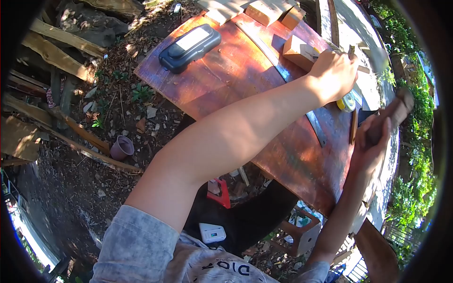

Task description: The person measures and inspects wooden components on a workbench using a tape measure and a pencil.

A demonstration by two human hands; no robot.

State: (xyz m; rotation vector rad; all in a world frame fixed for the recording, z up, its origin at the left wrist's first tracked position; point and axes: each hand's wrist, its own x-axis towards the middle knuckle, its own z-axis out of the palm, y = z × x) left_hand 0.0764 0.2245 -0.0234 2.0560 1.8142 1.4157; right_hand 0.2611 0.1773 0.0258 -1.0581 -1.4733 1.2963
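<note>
My left hand (334, 76) reaches across the reddish-brown board table (222, 89), its fingers closed near a wooden block (300, 51). A small dark tip shows above the fist; what it holds is mostly hidden. My right hand (373, 148), at the table's right side, is wrapped round a brown, elongated, wooden-looking piece (394, 109), blurred at its far end. Just below my left hand lies a yellow tape measure (347, 103). A long metal ruler (265, 48) runs over the table and passes under my left forearm.
A black case (190, 47) with a pale label sits at the table's left. More wood blocks (264, 12) line its far edge. Planks (63, 40) and a purplish pot (121, 147) are on the ground. A red-framed object (219, 194) and a white device (212, 232) are near my legs.
</note>
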